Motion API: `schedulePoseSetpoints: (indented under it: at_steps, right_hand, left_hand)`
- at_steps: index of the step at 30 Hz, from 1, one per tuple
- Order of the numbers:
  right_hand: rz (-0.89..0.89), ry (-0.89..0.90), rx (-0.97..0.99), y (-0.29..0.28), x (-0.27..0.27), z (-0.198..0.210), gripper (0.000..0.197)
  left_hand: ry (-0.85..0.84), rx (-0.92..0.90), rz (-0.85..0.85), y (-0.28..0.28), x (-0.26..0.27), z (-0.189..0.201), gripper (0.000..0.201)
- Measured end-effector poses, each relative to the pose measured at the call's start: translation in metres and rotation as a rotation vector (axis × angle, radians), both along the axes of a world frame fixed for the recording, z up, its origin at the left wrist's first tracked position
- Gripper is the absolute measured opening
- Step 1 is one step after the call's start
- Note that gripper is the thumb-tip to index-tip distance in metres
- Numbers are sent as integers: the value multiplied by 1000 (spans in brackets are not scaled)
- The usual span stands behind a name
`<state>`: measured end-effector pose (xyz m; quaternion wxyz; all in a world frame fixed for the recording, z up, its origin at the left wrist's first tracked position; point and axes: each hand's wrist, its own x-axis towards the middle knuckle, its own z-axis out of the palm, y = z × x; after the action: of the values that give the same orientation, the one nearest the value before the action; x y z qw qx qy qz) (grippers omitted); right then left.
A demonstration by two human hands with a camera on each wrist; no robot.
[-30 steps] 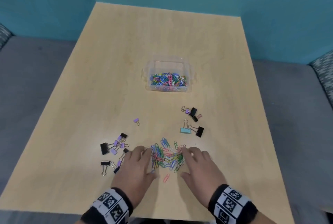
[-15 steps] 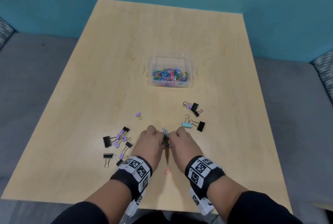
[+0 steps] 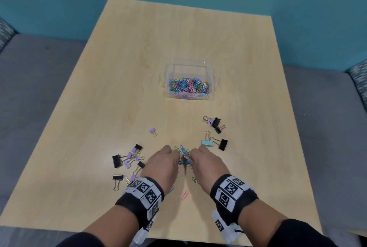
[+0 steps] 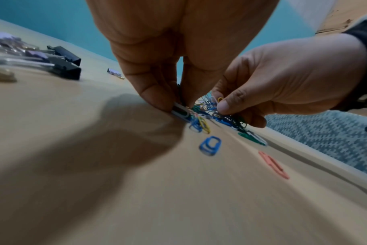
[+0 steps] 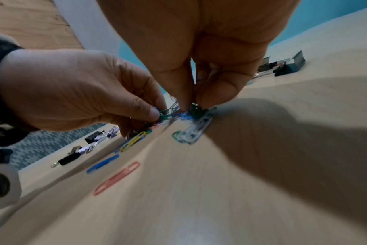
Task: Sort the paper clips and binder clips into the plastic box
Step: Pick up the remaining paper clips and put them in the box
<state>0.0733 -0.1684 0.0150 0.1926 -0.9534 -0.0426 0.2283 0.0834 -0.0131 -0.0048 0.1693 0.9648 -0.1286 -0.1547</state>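
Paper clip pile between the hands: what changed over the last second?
Both hands closed in: the left hand and right hand, earlier spread flat around the loose pile, now pinch the paper clips gathered into a tight bunch between them. A pink clip and a few others lie left behind. The plastic box and binder clips stayed put.

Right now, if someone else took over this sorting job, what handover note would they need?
Left hand and right hand: both pinch a bunch of paper clips at the table.
Plastic box: holds paper clips only.
Binder clips: one group left, one right, one stray purple.
Left: carry the bunch over, collect the pink clip and other strays, then the binder clips.
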Motion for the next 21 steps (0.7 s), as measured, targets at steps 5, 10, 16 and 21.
schedulePoseSetpoints:
  at_steps: [5,10,16,21]
  right_hand:
    - [-54,9,81,-5,3,0,5]
    - [-63,9,171,-15,4,4,9]
    - [-14,48,238,-27,8,10,15]
    - [-65,141,361,-34,24,21,14]
  left_hand:
    - [47,66,-89,-1,5,8,11]
    - [79,48,-88,2,8,11,16]
    - [159,-210,98,10,12,17,14]
    - [344,-579,357,17,32,33,13]
